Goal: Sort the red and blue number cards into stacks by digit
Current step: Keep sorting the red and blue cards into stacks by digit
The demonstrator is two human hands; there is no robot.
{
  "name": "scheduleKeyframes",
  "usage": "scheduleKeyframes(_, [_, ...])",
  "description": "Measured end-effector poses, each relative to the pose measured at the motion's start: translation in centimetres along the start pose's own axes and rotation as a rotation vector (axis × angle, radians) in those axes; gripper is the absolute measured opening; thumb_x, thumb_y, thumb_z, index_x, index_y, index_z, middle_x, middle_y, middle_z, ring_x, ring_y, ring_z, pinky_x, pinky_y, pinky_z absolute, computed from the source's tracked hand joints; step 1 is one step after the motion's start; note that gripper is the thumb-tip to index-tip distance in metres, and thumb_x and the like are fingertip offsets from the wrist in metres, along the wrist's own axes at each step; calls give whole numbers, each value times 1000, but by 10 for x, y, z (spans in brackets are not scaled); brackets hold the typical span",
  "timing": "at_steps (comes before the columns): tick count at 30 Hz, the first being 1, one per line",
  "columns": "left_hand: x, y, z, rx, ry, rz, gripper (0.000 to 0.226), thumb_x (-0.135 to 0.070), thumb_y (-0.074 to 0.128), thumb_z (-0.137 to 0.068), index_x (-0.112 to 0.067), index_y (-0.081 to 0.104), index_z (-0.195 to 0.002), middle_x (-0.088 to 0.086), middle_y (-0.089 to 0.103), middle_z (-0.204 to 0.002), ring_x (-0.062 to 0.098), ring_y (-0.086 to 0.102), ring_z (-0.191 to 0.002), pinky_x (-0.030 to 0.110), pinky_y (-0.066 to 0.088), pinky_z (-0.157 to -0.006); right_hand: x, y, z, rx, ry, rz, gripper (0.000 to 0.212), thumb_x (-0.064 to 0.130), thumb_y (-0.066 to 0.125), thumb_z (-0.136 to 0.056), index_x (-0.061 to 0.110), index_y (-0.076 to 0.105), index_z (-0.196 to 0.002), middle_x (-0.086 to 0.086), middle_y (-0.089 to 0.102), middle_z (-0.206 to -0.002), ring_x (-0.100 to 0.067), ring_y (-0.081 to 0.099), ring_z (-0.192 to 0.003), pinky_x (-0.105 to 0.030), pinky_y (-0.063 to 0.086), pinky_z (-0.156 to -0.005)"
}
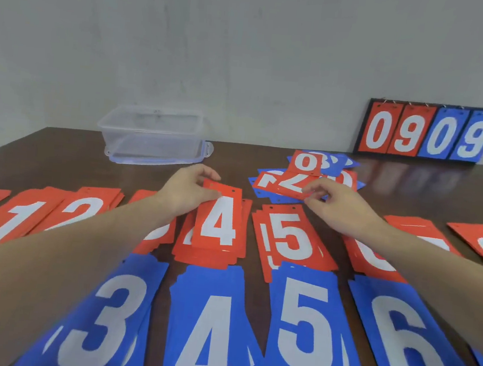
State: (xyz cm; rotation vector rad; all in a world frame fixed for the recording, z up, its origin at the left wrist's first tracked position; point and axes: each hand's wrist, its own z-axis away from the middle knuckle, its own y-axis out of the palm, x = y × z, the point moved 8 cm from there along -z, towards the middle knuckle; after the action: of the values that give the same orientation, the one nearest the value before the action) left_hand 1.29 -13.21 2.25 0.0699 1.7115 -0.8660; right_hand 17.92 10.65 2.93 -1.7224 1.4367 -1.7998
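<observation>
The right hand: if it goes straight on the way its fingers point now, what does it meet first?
The right hand points left and away, at the unsorted pile. Its fingertips seem already on the pile's red card; depth is unclear.

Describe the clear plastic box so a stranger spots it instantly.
Start at the dark brown wooden table and look to its far edge by the grey wall. Left of the unsorted card pile sits the clear plastic box, the only see-through thing there.

A: Readable digits?
B: Red stacks: 1 (6,225), 2 (84,209), 4 (218,222), 5 (292,236). Blue stacks: 3 (103,317), 4 (210,342), 5 (304,327), 6 (413,347).
A: Scoreboard?
B: The scoreboard (429,131) at the wall reads 0 9 0 9: first pair red, second pair blue.
</observation>
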Motion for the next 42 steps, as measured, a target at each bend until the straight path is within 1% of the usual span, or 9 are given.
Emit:
scheduleKeyframes(2, [3, 3, -13, -1, 42, -277, 29, -29, 81, -77, -38, 66, -100, -4, 63, -115, 18, 59, -111, 31, 47, -100, -10, -9, -7, -11, 13, 8, 12, 23, 60, -97, 32, 62, -106, 16, 65, -97, 1, 59, -82, -8, 39, -61])
scheduleKeyframes(4, [0, 9, -21, 10, 68, -475, 31, -35, 80, -79, -45, 62, -103, -7, 53, -133, 18, 43, -131, 43, 30, -112, -20, -15, -15, -20, 30, 14, 15, 22, 58, -96, 32, 62, -106, 14, 65, -99, -4, 62, -83, -13, 43, -63])
scheduleKeyframes(13, [-36, 72, -71, 75, 236, -405, 17, -41, 70, -90, -33, 66, -104, -13, 65, -116, 14, 55, -120, 39, 41, -106, -58, -33, -60, -90, 34, 61, 20, 22, 60, -95, 25, 65, -114, 6, 64, -111, -14, 59, -102, -23, 46, -76])
scheduleKeyframes(19, [-57, 126, -98, 186, 285, -539, 56, -70, 64, -81, -33, 61, -123, -16, 60, -130, 11, 51, -122, 41, 40, -107, -81, -30, -94, -80, 59, 109, 30, 21, 57, -96, 25, 62, -125, 4, 62, -131, -13, 58, -111, -24, 43, -85])
scheduleKeyframes(24, [-51, 149, -119, 275, 230, -819, 90, -89, 46, -75, -40, 36, -150, -13, 34, -153, 20, 27, -139, 42, 22, -112, -80, -13, -124, 25, 7, 240, 47, 33, 59, -98, 30, 49, -143, 1, 53, -146, -19, 57, -121, -26, 45, -90])
scheduleKeyframes(28, [-42, 153, -125, 306, 177, -812, 88, -88, 46, -75, -43, 36, -150, -16, 29, -153, 19, 19, -140, 43, 18, -114, -83, 2, -139, 167, 4, 359, 61, 51, 52, -99, 33, 33, -155, 2, 43, -156, -24, 45, -138, -29, 37, -106])
scheduleKeyframes(32, [-41, 151, -126, 311, 146, -777, 83, -86, 49, -76, -47, 38, -148, -18, 29, -152, 18, 19, -141, 43, 17, -115, -77, 0, -138, 207, -45, 499, 51, 54, 44, -101, 39, 42, -150, 4, 44, -155, -27, 36, -143, -37, 26, -117])
scheduleKeyframes(37, [-48, 144, -124, 265, 126, -694, 62, -75, 60, -81, -45, 56, -135, -12, 39, -143, 19, 32, -132, 40, 27, -108, -61, -11, -128, 86, -190, 555, 35, 35, 38, -107, 38, 55, -137, 1, 65, -127, -22, 58, -112, -33, 46, -87])
scheduleKeyframes(42, [-58, 128, -113, 217, 139, -335, 49, -41, 79, -83, -37, 63, -129, -10, 62, -122, 14, 60, -108, 36, 52, -95, -54, -43, -110, -268, -286, 324, 22, 11, 62, -94, 19, 76, -109, -7, 63, -116, -28, 53, -111, -38, 45, -91])
